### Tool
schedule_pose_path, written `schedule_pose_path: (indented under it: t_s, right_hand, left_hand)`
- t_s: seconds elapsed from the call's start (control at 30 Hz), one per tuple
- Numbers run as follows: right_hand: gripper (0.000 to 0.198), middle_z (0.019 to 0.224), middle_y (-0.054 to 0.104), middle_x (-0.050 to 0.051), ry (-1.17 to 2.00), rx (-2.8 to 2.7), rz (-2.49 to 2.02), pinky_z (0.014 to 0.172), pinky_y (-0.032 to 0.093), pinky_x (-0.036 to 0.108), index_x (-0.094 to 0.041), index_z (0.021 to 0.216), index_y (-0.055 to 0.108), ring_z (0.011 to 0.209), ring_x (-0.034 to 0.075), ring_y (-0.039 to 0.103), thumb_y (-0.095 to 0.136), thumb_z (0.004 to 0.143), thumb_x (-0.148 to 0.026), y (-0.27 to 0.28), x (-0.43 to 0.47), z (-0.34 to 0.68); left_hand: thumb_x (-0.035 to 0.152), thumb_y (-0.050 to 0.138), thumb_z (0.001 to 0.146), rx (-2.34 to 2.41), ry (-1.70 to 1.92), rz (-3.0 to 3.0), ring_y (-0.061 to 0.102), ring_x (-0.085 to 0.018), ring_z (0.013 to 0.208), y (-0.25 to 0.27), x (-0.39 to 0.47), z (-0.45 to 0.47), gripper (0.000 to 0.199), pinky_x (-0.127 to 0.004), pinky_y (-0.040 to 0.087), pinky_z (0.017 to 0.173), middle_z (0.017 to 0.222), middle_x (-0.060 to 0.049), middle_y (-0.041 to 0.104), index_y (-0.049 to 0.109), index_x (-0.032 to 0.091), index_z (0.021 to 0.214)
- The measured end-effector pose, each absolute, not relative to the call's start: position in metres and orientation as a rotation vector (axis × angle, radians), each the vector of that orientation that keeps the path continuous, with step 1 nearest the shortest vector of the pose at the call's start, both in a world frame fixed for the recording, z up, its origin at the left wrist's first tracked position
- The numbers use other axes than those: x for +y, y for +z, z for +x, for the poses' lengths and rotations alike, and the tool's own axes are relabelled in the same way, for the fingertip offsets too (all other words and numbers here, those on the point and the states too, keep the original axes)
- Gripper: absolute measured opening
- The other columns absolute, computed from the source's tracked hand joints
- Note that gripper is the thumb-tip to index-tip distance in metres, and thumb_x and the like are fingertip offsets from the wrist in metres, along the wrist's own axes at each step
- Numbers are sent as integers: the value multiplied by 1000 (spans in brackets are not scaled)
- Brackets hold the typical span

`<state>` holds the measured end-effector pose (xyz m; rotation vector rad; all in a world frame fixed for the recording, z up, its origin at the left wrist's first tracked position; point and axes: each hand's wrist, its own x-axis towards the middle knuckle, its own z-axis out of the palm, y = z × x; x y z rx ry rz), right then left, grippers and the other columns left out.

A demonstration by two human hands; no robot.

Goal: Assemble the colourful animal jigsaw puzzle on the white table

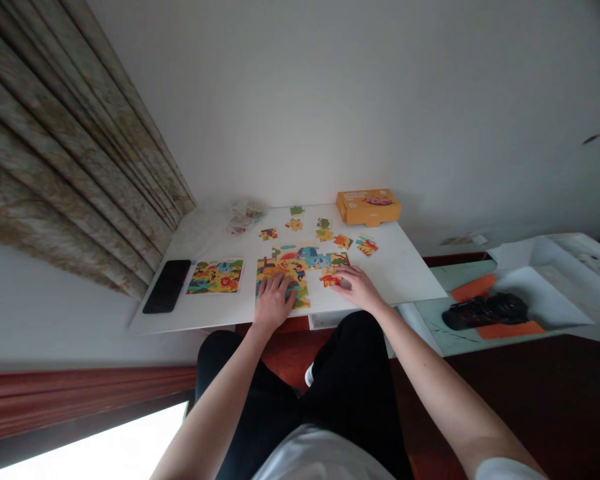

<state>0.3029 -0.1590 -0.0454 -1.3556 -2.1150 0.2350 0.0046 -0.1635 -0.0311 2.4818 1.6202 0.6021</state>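
Left hand point(274, 303), fingers apart, rests on the puzzle point(301, 272) near the table's point(405, 277) front edge; right hand point(359, 287) pinches a red piece point(328, 279), best kept flat.

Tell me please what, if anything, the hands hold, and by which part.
The right hand touches a red puzzle piece at its right edge; a firm grip cannot be told. The left hand lies on joined puzzle pieces.

Wht wall point(300, 100), ptrnd curtain point(80, 120) at L.
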Motion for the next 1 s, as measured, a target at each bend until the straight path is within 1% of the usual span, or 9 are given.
schedule_pose_path:
  t_s: [0.13, 0.37, 0.5, 0.87, 1.0]
  right_hand:
    - [21, 123, 77, 7, 227, -2113, -1368, 105, 55, 51, -26, 112, 77, 120, 29, 68, 77, 91, -32, -48, -154, 302]
    - [24, 129, 74, 8, 225, -2127, -1386, 104, 55, 52, -27, 115, 77, 121, 30, 67, 75, 93, -34, -47, -154, 301]
    - [24, 131, 74, 8, 219, -2114, -1392, 103, 56, 52, -28, 116, 78, 122, 30, 67, 74, 93, -34, -47, -155, 301]
    - [24, 136, 72, 8, 192, -2131, -1428, 105, 54, 53, -28, 117, 77, 124, 30, 66, 72, 95, -34, -50, -157, 301]
    - [24, 136, 72, 8, 178, -2129, -1424, 105, 54, 53, -28, 118, 76, 125, 30, 65, 72, 95, -33, -51, -158, 301]
  left_hand:
    - [33, 55, 102, 1617, 611, 2488, 58, -34, 137, -31, -163, 4, 36, -56, 35, 123, 144, -16, 65, 67, 20, 134]
    - [33, 55, 102, 1624, 615, 2489, 57, -34, 138, -32, -163, 5, 36, -56, 34, 124, 144, -16, 64, 67, 20, 134]
    - [33, 54, 102, 1620, 625, 2482, 57, -34, 138, -32, -164, 5, 37, -55, 34, 124, 145, -15, 64, 67, 22, 134]
    - [33, 53, 102, 1622, 609, 2493, 57, -34, 137, -31, -164, 5, 37, -56, 35, 123, 145, -16, 64, 66, 20, 134]
    - [33, 54, 102, 1623, 605, 2495, 57, -34, 137, -29, -164, 5, 36, -55, 35, 123, 144, -15, 65, 67, 21, 134]
